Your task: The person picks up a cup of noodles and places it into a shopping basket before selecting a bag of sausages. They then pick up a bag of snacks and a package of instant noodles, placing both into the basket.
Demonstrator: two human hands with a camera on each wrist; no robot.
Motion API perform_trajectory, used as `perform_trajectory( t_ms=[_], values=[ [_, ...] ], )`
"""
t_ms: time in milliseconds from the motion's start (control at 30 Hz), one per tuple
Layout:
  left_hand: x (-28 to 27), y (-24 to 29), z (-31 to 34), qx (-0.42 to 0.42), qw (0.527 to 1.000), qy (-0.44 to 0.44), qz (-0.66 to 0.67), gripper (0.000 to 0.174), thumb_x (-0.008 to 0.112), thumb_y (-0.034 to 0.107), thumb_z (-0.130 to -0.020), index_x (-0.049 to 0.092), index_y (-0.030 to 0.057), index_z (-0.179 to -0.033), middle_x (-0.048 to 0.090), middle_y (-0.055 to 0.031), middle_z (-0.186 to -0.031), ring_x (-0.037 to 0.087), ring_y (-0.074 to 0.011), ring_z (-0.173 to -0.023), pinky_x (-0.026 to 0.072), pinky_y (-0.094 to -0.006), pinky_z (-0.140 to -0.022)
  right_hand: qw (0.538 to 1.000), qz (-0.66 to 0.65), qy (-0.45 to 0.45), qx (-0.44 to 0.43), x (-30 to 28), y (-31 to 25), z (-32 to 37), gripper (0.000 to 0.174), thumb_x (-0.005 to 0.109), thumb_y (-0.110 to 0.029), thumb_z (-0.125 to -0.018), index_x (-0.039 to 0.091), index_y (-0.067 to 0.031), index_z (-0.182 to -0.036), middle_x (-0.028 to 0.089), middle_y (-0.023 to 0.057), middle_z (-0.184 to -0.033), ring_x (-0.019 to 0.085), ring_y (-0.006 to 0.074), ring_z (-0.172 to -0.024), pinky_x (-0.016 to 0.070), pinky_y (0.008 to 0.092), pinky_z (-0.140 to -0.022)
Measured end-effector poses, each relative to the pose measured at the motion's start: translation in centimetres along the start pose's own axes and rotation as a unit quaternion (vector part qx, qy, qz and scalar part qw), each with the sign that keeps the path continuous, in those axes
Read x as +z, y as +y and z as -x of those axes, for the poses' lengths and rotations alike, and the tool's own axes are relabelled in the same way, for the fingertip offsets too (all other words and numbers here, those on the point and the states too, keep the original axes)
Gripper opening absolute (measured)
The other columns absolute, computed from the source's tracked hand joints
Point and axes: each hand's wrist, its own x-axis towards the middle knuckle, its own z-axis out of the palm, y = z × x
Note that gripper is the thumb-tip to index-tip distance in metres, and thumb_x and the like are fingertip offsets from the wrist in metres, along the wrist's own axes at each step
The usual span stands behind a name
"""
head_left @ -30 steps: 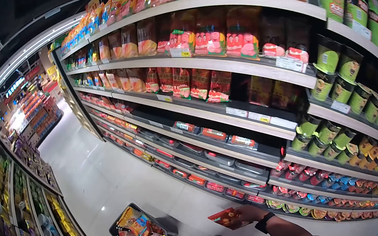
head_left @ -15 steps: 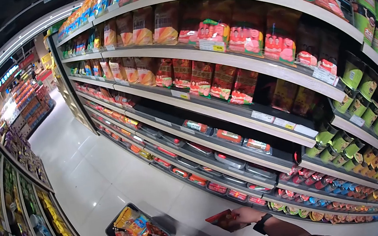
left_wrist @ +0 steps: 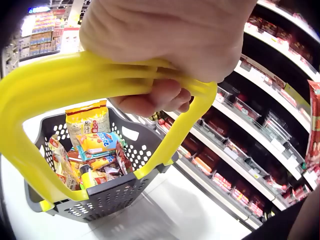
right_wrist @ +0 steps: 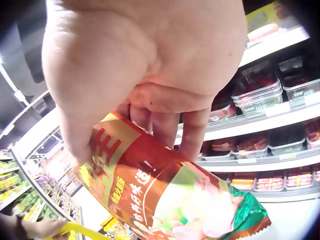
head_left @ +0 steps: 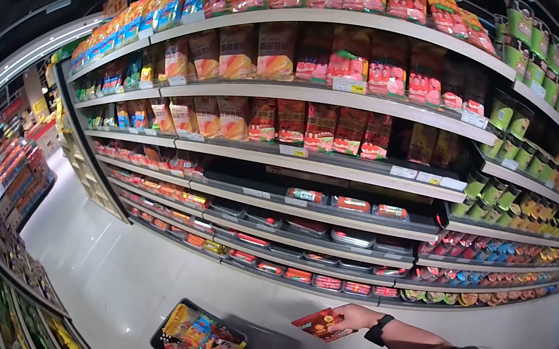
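My left hand (left_wrist: 170,35) grips the yellow handle (left_wrist: 47,82) of a dark perforated shopping basket (left_wrist: 112,195), fingers curled around the bar. Inside the basket lie several snack packets, among them a yellow bag (left_wrist: 87,117) standing upright and an orange-and-blue packet (left_wrist: 100,143). In my right hand (right_wrist: 145,55) is a red bag of sausages (right_wrist: 150,175) with green at one end, its edge pinched between thumb and fingers. The head view shows that bag to the right of the basket, in front of the lower shelves.
A long shelf unit (head_left: 255,153) with bagged sausages and trays of packaged meat runs along the right. Green cup tubs (head_left: 526,64) stack at its far right end. Another shelf (head_left: 29,334) of packets stands on the left, with pale tiled floor (head_left: 86,263) between.
The head view has shifted, taking in more of the top shelf. The sausage bag has moved a little left and tilted, its printed front facing up again. The left hand stays on the basket handle.
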Motion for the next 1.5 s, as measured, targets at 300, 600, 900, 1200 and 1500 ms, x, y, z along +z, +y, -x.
perform_trajectory(
  t_ms=[300, 600, 900, 1200, 1500],
  values=[
    [-5.7, 1.7, -11.5, 0.055, 0.99, 0.063, 0.112, 0.07, 0.035, 0.06, -0.092, 0.068, -0.0015, -0.095, 0.066, -0.0257, -0.092, 0.063, -0.0413, -0.093, 0.0482, -0.0491, -0.081, 0.992, 0.007, 0.116, 0.057, 3.1, 1.7, 4.7, 0.046, 0.073, -0.04, -0.081, 0.065, -0.0038, -0.107, 0.07, 0.0107, -0.09, 0.065, 0.02, -0.081, 0.0495, 0.0311, -0.076],
    [-9.7, 5.6, -22.3, 0.004, 0.974, 0.14, 0.176, 0.065, 0.045, 0.057, -0.092, 0.068, -0.0038, -0.092, 0.067, -0.0251, -0.086, 0.065, -0.0412, -0.086, 0.0492, -0.049, -0.076, 0.968, -0.1, 0.193, 0.129, 1.6, 2.2, 4.1, 0.046, 0.076, -0.038, -0.079, 0.066, -0.0049, -0.11, 0.07, 0.0084, -0.093, 0.064, 0.0166, -0.082, 0.0495, 0.0296, -0.078],
    [-9.9, 3.8, -24.6, -0.026, 0.972, 0.189, 0.138, 0.062, 0.051, 0.055, -0.089, 0.069, -0.0049, -0.09, 0.065, -0.0277, -0.082, 0.064, -0.0417, -0.086, 0.049, -0.0482, -0.075, 0.982, 0.008, 0.19, -0.008, -9.5, -3.3, -9.0, 0.04, 0.073, -0.035, -0.082, 0.065, -0.007, -0.11, 0.069, 0.0052, -0.088, 0.061, 0.0095, -0.076, 0.0493, 0.0275, -0.066],
    [-11.0, 2.2, -25.0, -0.068, 0.966, 0.192, 0.157, 0.062, 0.056, 0.052, -0.087, 0.067, -0.0087, -0.089, 0.065, -0.0299, -0.085, 0.064, -0.0444, -0.085, 0.0494, -0.0499, -0.074, 0.893, -0.165, 0.289, -0.301, -21.7, -18.2, -18.0, 0.038, 0.073, -0.011, -0.082, 0.059, -0.0028, -0.116, 0.066, 0.0021, -0.104, 0.06, 0.0096, -0.089, 0.0494, 0.0272, -0.079],
    [-12.9, 2.3, -24.0, -0.028, 0.96, 0.218, 0.176, 0.059, 0.055, 0.049, -0.088, 0.066, -0.0088, -0.087, 0.063, -0.0312, -0.078, 0.063, -0.0465, -0.08, 0.0482, -0.0522, -0.071, 0.757, -0.179, 0.456, -0.432, -26.9, -27.2, -25.6, 0.026, 0.072, -0.006, -0.083, 0.062, 0.0002, -0.106, 0.067, 0.004, -0.096, 0.063, 0.0095, -0.087, 0.0513, 0.0253, -0.075]
  ],
)
